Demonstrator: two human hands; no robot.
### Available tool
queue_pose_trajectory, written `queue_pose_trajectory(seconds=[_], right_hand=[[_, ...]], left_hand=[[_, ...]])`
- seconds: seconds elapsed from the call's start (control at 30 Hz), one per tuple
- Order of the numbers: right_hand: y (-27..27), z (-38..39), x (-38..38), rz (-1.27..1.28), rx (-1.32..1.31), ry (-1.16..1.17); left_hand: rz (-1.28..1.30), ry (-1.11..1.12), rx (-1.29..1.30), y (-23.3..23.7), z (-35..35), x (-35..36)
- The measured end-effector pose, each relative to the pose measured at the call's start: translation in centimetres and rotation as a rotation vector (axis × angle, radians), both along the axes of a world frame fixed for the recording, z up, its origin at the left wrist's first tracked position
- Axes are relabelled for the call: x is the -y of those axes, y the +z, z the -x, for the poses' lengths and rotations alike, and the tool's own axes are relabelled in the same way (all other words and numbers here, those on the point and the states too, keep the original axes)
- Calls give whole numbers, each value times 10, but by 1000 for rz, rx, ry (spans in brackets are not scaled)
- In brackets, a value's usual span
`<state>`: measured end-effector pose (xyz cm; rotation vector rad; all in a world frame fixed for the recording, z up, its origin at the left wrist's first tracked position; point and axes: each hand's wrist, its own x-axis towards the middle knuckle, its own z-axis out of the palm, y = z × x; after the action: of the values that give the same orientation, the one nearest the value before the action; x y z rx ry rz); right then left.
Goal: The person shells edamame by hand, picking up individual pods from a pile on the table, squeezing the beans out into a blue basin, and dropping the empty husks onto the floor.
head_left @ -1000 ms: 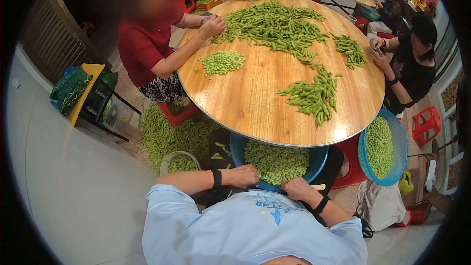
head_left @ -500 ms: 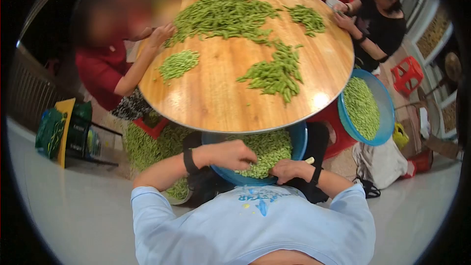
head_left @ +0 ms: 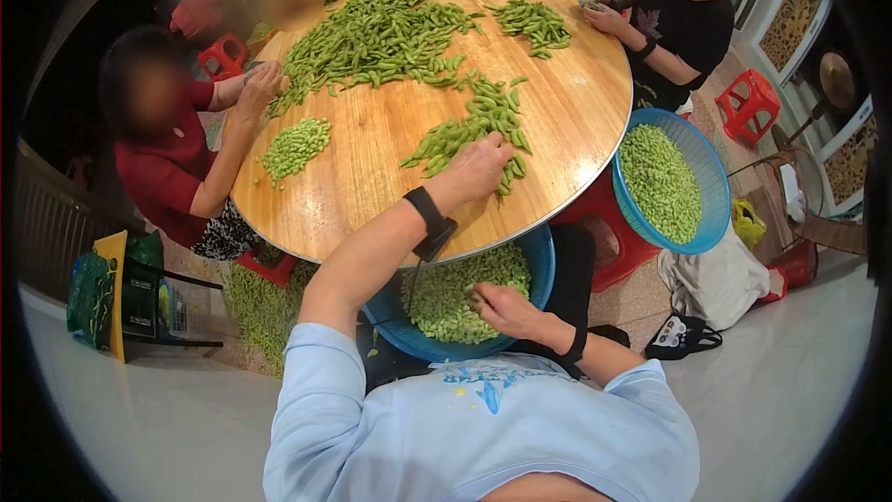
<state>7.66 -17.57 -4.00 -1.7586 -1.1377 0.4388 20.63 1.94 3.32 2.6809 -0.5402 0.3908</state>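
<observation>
My left hand (head_left: 478, 167) reaches over the table onto a small pile of green soybean pods (head_left: 451, 141); its fingers are bent down among the pods at the right side of the pile. A black band (head_left: 425, 210) circles that wrist, with a dark flat piece below it. Above a blue basin (head_left: 543, 270) in my lap, my right hand (head_left: 509, 310) is closed with thumb and fingers together. Something small and pale shows at its fingertips, too small to name. Shelled green beans (head_left: 455, 302) fill the basin's bottom beneath this hand.
The round wooden table (head_left: 372, 186) bears a large pod heap (head_left: 372, 37), a smaller pod pile (head_left: 531, 24) and shelled beans (head_left: 297, 147). A blue basket of beans (head_left: 662, 181) stands right. People sit around the table. Pods or husks (head_left: 265, 307) lie on the floor, left.
My left hand has gone from over the basin up and forward to the pods on the table. My right hand has shifted slightly left over the beans. The view has turned a little.
</observation>
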Motion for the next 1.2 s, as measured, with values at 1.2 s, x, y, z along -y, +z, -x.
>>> queue_pose_trajectory(seconds=[1.2], right_hand=[[47, 15, -32, -459, -1031, -84]], left_hand=[[1449, 89, -567, -13, 193, -8]])
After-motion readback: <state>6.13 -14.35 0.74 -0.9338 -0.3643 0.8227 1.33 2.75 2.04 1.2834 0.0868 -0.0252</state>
